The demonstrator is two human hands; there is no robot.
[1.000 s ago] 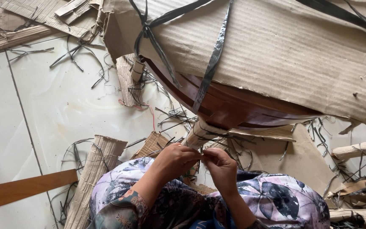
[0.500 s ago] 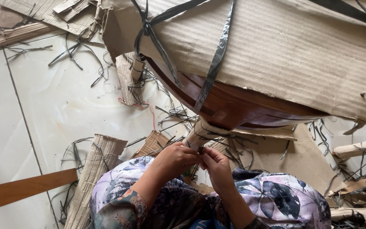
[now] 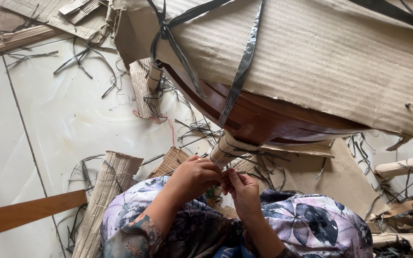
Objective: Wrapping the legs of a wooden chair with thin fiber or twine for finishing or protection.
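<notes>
glossy white tiled floor, scattered cardboard scraps, soft daylight

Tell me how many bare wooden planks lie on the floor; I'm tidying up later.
1. A flat brown wooden plank lies on the white tiled floor at lower left, beside the left hand. Others may hide under cardboard.

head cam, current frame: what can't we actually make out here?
- Head view: what the left hand and right hand pinch at the cardboard-wrapped leg; the fingers cover it.
- Whether either hand is closed on anything: cannot tell.
- Full shape of the brown wooden piece: corrugated cardboard wrap covers most, and the top and right edges cut it off.
- Wooden plank: cut by the left edge.
</notes>
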